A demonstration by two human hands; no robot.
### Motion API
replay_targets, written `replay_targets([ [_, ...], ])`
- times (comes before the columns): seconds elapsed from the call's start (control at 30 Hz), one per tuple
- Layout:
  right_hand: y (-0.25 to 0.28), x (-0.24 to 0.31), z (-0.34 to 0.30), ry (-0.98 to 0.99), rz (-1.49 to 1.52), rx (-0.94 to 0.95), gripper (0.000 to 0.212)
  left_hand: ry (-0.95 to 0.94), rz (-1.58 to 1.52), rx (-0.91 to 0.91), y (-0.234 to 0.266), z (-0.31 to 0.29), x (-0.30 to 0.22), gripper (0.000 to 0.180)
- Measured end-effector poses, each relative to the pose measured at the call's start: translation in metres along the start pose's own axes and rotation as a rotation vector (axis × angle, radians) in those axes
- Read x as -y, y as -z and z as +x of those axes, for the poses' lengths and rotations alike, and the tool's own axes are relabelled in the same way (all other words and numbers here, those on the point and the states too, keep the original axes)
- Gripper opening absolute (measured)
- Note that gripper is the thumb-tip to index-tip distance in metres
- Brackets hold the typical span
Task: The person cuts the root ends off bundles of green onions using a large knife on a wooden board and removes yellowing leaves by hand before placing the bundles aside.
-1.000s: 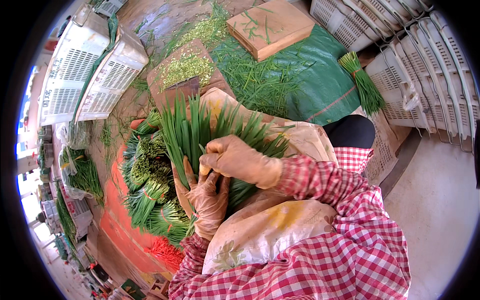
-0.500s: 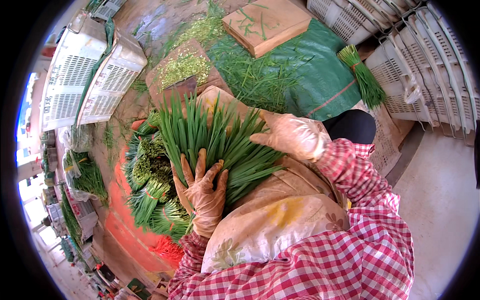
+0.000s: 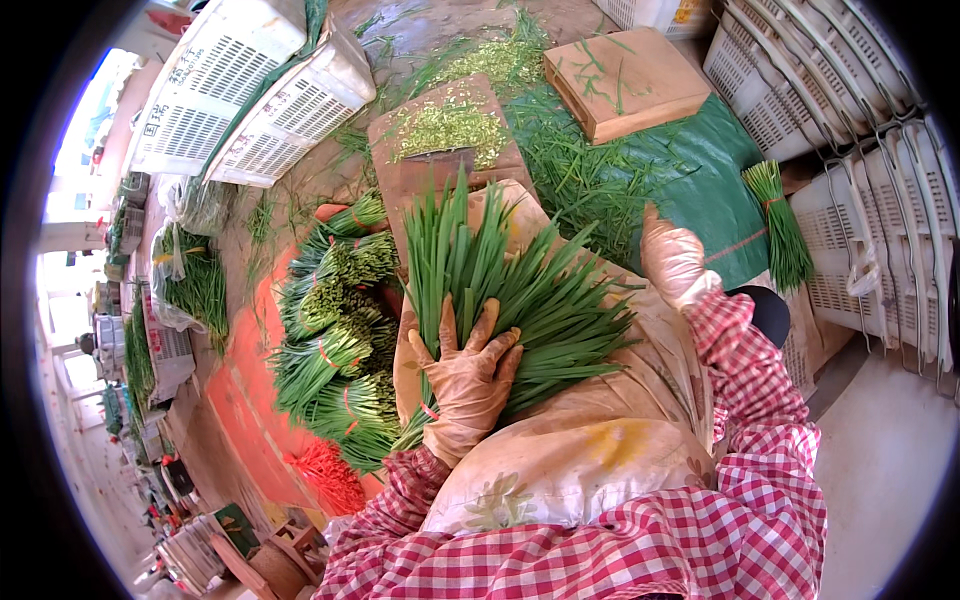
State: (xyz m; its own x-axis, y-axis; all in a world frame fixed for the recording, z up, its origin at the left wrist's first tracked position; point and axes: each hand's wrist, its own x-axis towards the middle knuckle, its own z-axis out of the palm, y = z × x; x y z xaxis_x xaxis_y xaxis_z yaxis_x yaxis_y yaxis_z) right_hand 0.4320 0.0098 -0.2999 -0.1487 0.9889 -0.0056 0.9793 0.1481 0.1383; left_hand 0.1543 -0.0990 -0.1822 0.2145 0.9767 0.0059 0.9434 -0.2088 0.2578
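Observation:
A large bunch of garlic chives (image 3: 540, 310) lies fanned across my lap, on a stained tan apron (image 3: 590, 450). My left hand (image 3: 468, 385), in a thin translucent glove, is pressed flat on the bunch with its fingers spread. A red band shows beside that wrist, near the stalks. My right hand (image 3: 672, 258), gloved too, is raised beyond the right edge of the leaves, apart from the bunch. One fingertip points away from me; the other fingers are mostly hidden behind the back of the hand, so whether it holds anything is unclear.
Tied chive bundles (image 3: 340, 350) and red ties (image 3: 335, 475) lie on an orange sheet at left. Ahead are a board with trimmings (image 3: 450, 125), a wooden block (image 3: 625, 85) and a green sheet (image 3: 690, 150) with loose leaves. White crates (image 3: 290, 120) stand left, others (image 3: 870, 240) right.
My right hand has moved right and away from the leaves it was beside. My left hand stays spread on the bunch. The whole view has shifted, with the surroundings displaced rightward.

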Motion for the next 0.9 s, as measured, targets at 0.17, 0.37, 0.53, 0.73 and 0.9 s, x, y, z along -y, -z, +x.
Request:
replay_targets([
  [0.17,0.135,0.07,0.006,0.441,0.396,-0.318,0.015,-0.08,-0.069,-0.044,-0.016,-0.003,0.011,0.02],
  [0.37,0.107,0.121,-0.03,0.6,0.489,-0.085,0.027,-0.182,-0.145,-0.429,0.016,-0.017,0.026,0.043],
  [0.53,0.102,0.122,-0.06,0.611,0.601,-0.165,0.029,0.34,-0.727,-0.035,-0.003,-0.002,0.051,0.079],
  [0.73,0.093,0.113,-0.087,0.582,0.662,-0.295,0.032,0.517,-0.915,-0.106,-0.023,-0.019,0.062,0.03],
  [0.9,0.093,0.094,-0.101,0.601,0.693,-0.231,0.055,0.55,-0.953,-0.233,-0.015,-0.038,0.047,0.021],
])
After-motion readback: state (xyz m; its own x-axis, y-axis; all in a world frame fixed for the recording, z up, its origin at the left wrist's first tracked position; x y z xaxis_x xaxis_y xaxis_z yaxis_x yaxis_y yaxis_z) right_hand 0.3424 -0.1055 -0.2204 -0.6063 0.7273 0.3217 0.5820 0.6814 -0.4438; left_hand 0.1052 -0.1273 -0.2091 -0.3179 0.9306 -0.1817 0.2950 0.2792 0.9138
